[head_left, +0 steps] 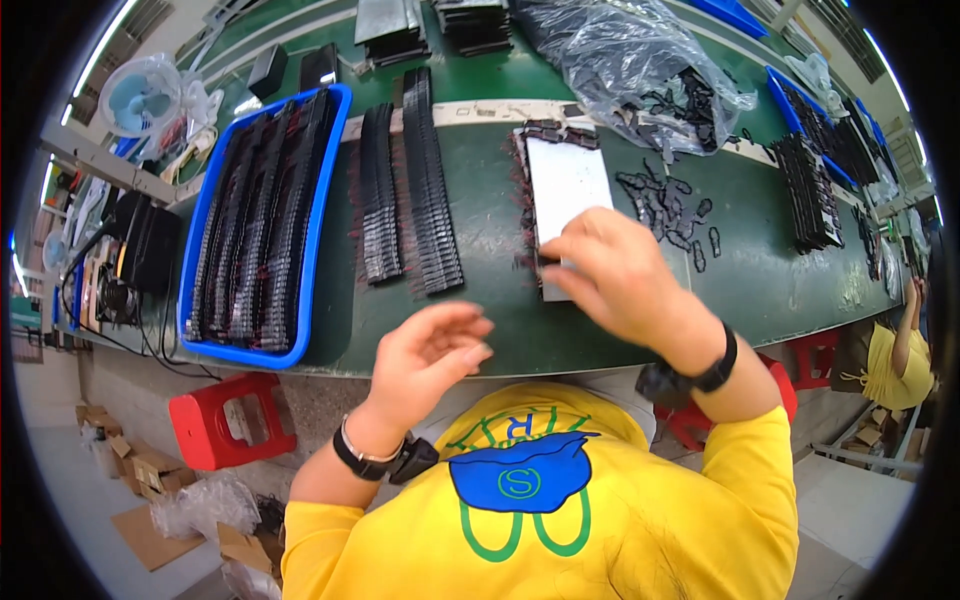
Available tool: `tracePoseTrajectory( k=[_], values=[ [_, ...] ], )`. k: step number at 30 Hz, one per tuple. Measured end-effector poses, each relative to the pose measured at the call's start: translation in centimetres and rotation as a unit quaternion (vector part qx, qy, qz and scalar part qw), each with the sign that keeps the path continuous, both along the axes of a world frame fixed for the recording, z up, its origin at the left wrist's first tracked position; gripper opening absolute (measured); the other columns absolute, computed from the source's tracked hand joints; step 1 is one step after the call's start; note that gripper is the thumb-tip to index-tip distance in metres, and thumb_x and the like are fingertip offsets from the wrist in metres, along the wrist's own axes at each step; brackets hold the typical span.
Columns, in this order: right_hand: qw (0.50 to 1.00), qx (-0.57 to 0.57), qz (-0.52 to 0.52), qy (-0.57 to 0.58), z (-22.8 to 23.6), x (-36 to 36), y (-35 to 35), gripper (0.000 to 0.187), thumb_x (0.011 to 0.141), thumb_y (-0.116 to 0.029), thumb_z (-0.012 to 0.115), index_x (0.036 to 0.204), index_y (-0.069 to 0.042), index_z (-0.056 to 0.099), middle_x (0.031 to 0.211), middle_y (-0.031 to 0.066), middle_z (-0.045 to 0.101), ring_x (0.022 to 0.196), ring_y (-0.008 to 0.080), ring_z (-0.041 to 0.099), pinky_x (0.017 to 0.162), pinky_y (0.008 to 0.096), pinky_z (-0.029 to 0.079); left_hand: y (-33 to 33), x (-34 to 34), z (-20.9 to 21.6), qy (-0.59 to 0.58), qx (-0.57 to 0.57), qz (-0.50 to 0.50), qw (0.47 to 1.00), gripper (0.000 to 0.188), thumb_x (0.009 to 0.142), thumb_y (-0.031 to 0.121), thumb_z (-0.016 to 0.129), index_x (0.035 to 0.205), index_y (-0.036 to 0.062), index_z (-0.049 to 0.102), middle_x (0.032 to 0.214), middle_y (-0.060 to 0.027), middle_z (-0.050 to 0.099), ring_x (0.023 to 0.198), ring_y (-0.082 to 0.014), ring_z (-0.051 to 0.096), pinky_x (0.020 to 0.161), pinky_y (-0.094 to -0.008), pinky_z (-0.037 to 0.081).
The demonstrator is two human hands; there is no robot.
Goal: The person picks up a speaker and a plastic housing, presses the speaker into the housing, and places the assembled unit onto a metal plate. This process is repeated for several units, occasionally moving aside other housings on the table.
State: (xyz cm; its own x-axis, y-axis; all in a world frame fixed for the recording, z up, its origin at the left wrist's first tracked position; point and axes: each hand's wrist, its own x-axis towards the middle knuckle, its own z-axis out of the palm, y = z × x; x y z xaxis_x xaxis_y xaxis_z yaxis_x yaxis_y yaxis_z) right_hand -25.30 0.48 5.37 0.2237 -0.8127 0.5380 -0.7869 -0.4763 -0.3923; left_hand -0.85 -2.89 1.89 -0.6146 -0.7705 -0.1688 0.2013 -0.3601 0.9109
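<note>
My right hand [622, 275] reaches over a white flat board [572, 180], with thumb and fingertips drawn together at its left edge. Whatever they pinch is too small or hidden to make out. Small black parts with thin red wires [524, 180] line that left edge, and more black pieces [562, 133] lie along the far end. Nearer the table's front edge, my left hand [428, 355] hovers with curled fingers and a gap to the thumb; nothing shows in it. Left of the board lie two long rows of black parts with red wires [432, 190] [379, 195].
A blue tray [188, 335] packed with black rows stands at left. Loose black ring-like pieces [665, 205] lie right of the board, below a clear plastic bag [610, 60]. Black stacks [808, 195] stand farther right. A red stool [205, 430] is below the table's edge.
</note>
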Motion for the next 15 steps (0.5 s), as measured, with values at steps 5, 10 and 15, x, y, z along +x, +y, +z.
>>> tracePoseTrajectory(
  k=[5, 10, 15],
  values=[
    [0.999, -0.027, -0.005, -0.04, -1.6, 3.0, 3.3, 0.03, 0.062, -0.001, 0.076, 0.089, -0.002, 0.063, 0.076, 0.0094, 0.057, 0.064, 0.0266, 0.056, 0.053, 0.0352, 0.045, -0.4, -2.5, -0.5, 0.023, 0.033, -0.042, 0.998, 0.015, 0.087, 0.0, 0.062, 0.101, -0.0041, 0.065, 0.098, -0.0124, 0.066, 0.08, -0.0175, 0.067, 0.066, -0.0235, 0.055],
    [0.999, -0.025, -0.015, -0.042, -2.4, 3.6, 4.0, 0.031, 0.061, -0.002, 0.076, 0.09, 0.0, 0.063, 0.079, 0.01, 0.059, 0.066, 0.0272, 0.058, 0.055, 0.0356, 0.047, 0.1, -2.6, -1.5, -0.03, -0.042, -0.036, 0.998, 0.018, 0.088, 0.002, 0.063, 0.106, -0.0005, 0.064, 0.087, -0.0059, 0.067, 0.077, -0.011, 0.066, 0.065, -0.0212, 0.054],
    [0.997, -0.026, -0.004, -0.069, -3.1, 3.9, 4.4, 0.032, 0.063, -0.001, 0.076, 0.092, 0.001, 0.064, 0.083, 0.0122, 0.063, 0.068, 0.0271, 0.062, 0.057, 0.0344, 0.05, 0.4, -2.5, -1.5, -0.038, -0.043, -0.034, 0.998, 0.014, 0.089, 0.003, 0.063, 0.103, 0.0007, 0.064, 0.085, -0.0054, 0.067, 0.076, -0.0102, 0.065, 0.063, -0.0206, 0.053]
  ],
)
